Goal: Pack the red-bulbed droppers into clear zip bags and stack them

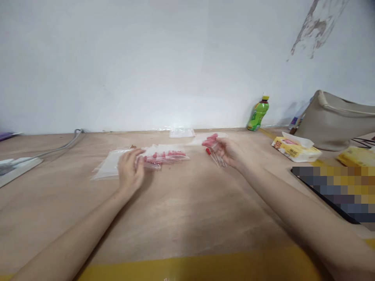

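Clear plastic bags with red pieces inside lie overlapping in a row left of centre. My left hand is at the left end of that row, its fingers curled over the bags' edge; whether it grips one is unclear. Flat empty-looking bags lie beside it on the left. My right hand pinches at a bag with red pieces. Below its fingers are thin clear sticks with a red tip. Another small clear bag rests near the wall.
A green bottle stands against the wall. On the right are a yellow tissue box, a beige bag, a yellow packet and a blurred dark-edged device. A grey cable crosses the table's left side.
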Available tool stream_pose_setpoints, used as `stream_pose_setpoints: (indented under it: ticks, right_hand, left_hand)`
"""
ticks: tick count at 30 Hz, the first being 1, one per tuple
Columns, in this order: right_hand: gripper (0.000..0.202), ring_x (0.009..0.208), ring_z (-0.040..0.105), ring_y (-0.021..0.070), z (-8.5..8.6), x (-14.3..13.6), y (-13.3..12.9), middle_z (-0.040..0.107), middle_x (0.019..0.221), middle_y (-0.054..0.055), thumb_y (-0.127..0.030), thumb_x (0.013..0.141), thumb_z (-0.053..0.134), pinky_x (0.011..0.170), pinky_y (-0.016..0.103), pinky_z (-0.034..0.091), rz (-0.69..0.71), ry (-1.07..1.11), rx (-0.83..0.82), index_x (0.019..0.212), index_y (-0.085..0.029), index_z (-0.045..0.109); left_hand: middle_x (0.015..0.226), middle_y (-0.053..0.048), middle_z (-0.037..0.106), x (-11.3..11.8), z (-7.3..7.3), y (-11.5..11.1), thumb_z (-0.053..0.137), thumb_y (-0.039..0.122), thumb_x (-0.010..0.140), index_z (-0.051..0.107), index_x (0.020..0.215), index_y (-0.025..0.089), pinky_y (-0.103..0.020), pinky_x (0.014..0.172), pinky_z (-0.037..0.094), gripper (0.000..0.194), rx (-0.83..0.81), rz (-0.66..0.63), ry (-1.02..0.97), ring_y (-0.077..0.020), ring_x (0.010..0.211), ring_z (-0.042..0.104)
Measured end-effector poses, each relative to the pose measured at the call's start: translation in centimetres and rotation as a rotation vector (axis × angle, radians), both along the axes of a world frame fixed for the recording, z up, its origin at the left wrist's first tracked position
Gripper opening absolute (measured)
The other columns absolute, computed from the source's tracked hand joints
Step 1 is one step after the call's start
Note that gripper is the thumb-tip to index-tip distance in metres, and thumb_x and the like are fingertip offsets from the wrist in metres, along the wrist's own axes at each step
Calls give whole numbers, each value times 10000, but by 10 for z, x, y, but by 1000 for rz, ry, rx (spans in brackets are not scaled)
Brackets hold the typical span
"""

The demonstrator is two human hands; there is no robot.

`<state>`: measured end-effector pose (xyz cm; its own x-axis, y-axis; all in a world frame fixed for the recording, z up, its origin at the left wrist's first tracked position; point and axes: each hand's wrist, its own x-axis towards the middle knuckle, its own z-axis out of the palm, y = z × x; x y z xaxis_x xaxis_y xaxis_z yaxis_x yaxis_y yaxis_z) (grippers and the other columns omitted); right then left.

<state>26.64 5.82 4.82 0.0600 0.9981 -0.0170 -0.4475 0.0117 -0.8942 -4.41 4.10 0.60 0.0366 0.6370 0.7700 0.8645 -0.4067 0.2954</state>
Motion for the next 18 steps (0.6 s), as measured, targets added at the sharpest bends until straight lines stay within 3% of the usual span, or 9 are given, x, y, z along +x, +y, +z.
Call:
stream_pose_setpoints:
  ticks: [3, 6, 9, 14, 16, 18]
  right_hand:
    - [130, 791, 626, 92, -12, -36, 23, 641, 777, 22, -95, 808, 407, 698, 194, 528, -79, -30, -50, 742, -176, 485]
    - [156, 733, 614, 60, -29, -70, 37, 604, 739, 2, -95, 838, 350, 672, 166, 520, -79, -97, -129, 746, -191, 432]
    - [122, 649, 606, 74, -41, -83, 36, 580, 670, 0, -100, 815, 411, 620, 196, 526, 21, -216, -203, 734, -183, 449]
    - [137, 562, 574, 153, -42, -50, 15, 565, 551, 29, -218, 677, 636, 514, 271, 493, 175, -500, -263, 618, -156, 529]
    - [162, 606, 568, 166, -40, -29, 8, 566, 562, 36, -238, 668, 640, 555, 269, 469, 110, -661, -191, 569, -159, 539]
    - [158, 713, 572, 182, -39, -12, 5, 590, 640, 48, -247, 705, 595, 653, 280, 444, -86, -991, -25, 573, -169, 556]
  left_hand:
    - [1129, -98, 524, -42, 1, 19, 325, 205, 882, 521, 1097, 156, -425, 969, 308, 295, -211, 342, 37, -260, 1118, 421]
    - [1138, -165, 505, -74, -2, 27, 363, 178, 843, 526, 1029, 68, -464, 944, 313, 271, -358, 398, 63, -316, 1121, 411]
    - [1057, -194, 538, -90, -6, 31, 393, 192, 822, 529, 872, 60, -480, 894, 342, 196, -475, 397, 101, -350, 1076, 446]
    - [849, -131, 589, -102, -8, 37, 414, 244, 817, 492, 667, 110, -433, 800, 392, 215, -593, 364, 134, -329, 918, 542]
    - [760, -92, 592, -107, -8, 39, 424, 257, 814, 497, 644, 118, -397, 760, 405, 231, -601, 353, 123, -305, 862, 560]
    - [669, -49, 581, -113, -8, 40, 436, 285, 814, 517, 654, 129, -375, 734, 406, 237, -585, 337, 98, -283, 822, 566]
